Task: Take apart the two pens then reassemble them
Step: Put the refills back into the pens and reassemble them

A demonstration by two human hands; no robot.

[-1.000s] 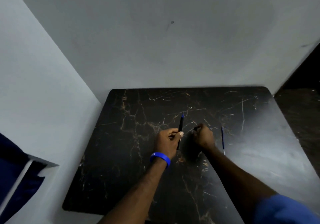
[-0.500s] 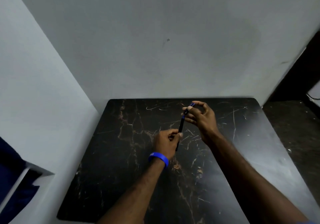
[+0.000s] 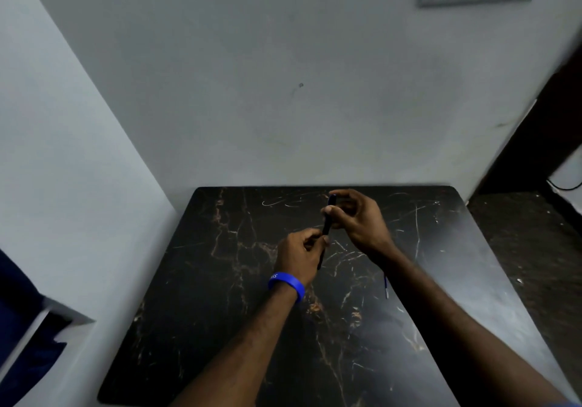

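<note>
Left hand grips the pen barrel low; right hand fingers pinch its blue top at 12 o'clock. Best keep the barrel steady, twisting only the top.

Black gold-veined table, blue wristband

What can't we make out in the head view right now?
- Slim black pen with blue end: lower barrel hidden inside the left hand; its tip is too dark to see.
- Blue end: right hand fingers cover it, so seated or loose is unclear.
- Thin blue refill on the black marble table: mostly behind the right forearm.
</note>
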